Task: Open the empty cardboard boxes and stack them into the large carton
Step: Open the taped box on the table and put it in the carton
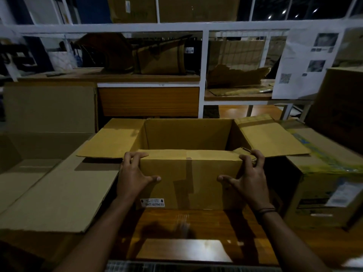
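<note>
Left side: flat brown cardboard sheet [59, 193] on brown wooden table [176, 222].
Left hand [133, 175]: fingers curled over near-left top corner of open brown rectangular cardboard box [188, 177], thumb on front wall.
Box: upright at table centre, side flaps spread; bare inner walls visible, floor hidden.
Right hand [249, 177]: grips near-right corner likewise.
Right side: brown carton with yellow-green tape [318, 185]; contents cannot be told.

box [188, 173]: matt brown cardboard, glossy tape strip | table [176, 228]: glossy wood | rack [204, 75]: white painted metal
</note>
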The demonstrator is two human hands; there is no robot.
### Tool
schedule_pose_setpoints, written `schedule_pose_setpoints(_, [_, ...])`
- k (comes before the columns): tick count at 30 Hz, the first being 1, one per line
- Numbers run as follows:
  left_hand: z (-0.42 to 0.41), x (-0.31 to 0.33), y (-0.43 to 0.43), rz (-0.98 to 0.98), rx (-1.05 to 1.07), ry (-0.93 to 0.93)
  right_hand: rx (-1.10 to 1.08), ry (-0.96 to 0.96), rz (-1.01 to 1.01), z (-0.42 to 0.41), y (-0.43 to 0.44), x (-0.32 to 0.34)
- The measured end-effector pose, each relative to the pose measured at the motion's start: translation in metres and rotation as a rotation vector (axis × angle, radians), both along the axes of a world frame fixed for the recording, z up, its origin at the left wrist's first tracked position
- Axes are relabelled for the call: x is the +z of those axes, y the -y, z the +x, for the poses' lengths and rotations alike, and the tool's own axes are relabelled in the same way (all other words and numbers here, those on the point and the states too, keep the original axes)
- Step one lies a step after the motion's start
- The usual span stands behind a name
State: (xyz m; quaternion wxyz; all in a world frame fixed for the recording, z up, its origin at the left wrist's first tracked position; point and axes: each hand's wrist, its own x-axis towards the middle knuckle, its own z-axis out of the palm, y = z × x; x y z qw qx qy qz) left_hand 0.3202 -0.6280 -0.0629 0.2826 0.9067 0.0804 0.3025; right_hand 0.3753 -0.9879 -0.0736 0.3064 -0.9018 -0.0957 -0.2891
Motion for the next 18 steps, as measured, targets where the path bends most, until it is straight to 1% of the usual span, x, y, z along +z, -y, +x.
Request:
schedule_pose_setpoints(4, [0.001, 0.003, 0.002, -0.016, 0.007, -0.004, 0.016, 0.027, -0.028, 0.000, 0.006, 0.009])
schedule_pose_setpoints(10, [0.002, 0.017, 0.009, -0.047, 0.005, 0.034, 0.062, 0.086, -0.048, 0.004, 0.017, 0.043])
schedule_pose_setpoints(13, [0.004, 0.036, 0.017, -0.055, -0.007, 0.078, 0.068, 0.139, -0.045, 0.006, 0.025, 0.064])
schedule_pose_setpoints(18, [0.008, 0.086, 0.029, 0.002, -0.038, 0.175, 0.040, 0.245, -0.018, 0.006, 0.042, 0.103])
